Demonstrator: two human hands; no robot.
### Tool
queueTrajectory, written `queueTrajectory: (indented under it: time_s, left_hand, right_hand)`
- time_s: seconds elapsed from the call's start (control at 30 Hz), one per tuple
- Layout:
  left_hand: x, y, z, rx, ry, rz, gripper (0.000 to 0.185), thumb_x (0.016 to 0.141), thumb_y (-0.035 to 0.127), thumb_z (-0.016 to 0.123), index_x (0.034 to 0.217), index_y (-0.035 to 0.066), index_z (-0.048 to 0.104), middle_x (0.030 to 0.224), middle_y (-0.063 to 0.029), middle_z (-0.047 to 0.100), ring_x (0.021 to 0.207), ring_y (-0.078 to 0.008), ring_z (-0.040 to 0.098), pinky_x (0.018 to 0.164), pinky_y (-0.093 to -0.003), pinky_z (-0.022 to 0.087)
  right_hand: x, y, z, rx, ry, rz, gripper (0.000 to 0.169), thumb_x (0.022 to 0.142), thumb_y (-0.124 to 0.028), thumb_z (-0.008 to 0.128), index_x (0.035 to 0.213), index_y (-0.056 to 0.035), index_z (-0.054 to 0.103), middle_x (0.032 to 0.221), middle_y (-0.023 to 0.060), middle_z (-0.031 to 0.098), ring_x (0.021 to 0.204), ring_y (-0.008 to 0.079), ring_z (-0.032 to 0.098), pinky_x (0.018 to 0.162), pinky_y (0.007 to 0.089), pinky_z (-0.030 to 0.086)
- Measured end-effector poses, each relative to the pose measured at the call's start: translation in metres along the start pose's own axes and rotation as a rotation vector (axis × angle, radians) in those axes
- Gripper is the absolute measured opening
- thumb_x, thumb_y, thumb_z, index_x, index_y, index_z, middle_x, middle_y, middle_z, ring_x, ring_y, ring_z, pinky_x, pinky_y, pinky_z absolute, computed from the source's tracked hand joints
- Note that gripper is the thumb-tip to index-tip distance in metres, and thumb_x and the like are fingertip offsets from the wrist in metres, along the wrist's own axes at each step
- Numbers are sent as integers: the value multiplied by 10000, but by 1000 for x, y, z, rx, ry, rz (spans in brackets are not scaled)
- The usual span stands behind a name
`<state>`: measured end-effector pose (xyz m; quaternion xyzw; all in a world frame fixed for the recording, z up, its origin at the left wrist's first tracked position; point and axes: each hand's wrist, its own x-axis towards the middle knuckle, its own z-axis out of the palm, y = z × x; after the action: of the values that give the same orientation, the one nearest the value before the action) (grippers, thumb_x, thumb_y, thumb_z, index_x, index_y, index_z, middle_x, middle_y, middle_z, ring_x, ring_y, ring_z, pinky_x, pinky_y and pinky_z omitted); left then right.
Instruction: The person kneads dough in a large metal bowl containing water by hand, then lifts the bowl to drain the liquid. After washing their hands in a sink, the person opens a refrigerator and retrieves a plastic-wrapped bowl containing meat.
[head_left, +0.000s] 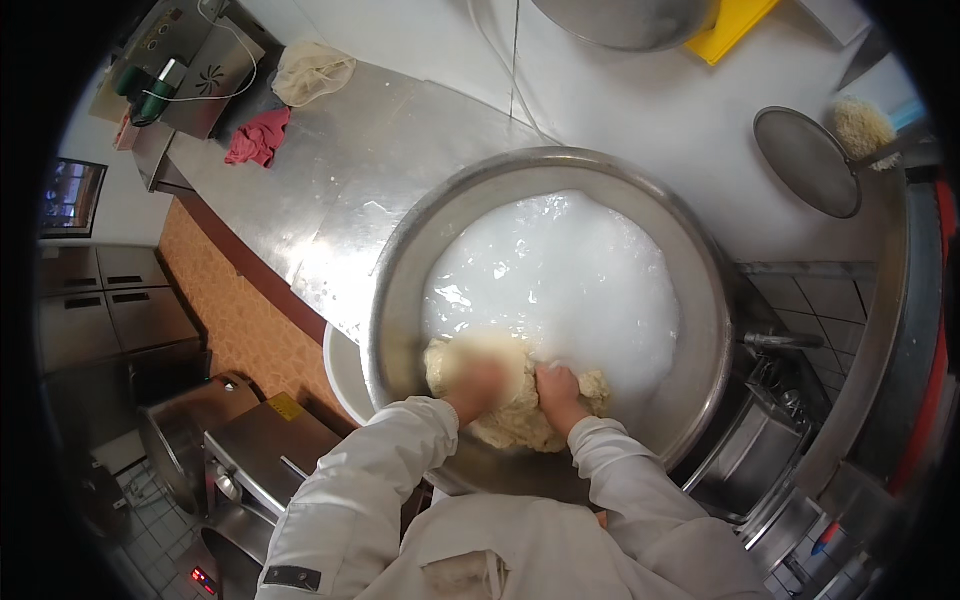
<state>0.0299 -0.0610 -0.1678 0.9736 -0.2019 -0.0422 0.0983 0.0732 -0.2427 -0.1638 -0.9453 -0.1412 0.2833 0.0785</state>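
A large round metal basin (555, 159) holds cloudy white liquid (562, 270). At the basin's near side lies a lumpy, pale yellow dough-like mass (517, 429), partly in the liquid. My left hand (480, 386) rests on the left part of the mass; a blur covers its fingers, so their grip is unclear. My right hand (559, 390) is closed on the right part of the mass, its fingers curled into it. A small lump (595, 385) sticks out just right of my right hand.
A stainless steel table (360, 150) adjoins the basin at the left, with a red cloth (257, 138) and a pale mesh cloth (311, 73). A white tub (341, 367) stands below its edge. A round long-handled strainer (806, 161) is at the upper right, a metal faucet (784, 340) at the right.
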Motion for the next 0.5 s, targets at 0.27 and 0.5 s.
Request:
queueTrajectory:
  time_s: [0.27,0.5]
  left_hand:
    - [2,-6,31,-490,-302,-189,213,787,154,579,963,50,634,882,-147,611,818,-315,586,786,-418,462]
    - [35,-8,-101,-589,-536,52,398,804,211,579,1167,50,549,1208,-219,533,1133,-364,489,908,-447,416]
  right_hand:
    - [-3,3,-40,47,79,-59,94,739,-17,575,807,-34,638,813,185,634,783,361,629,669,436,522]
    - [-68,-1,-115,365,49,116,538,735,-183,679,1240,-101,509,1144,248,530,1138,399,494,920,465,442]
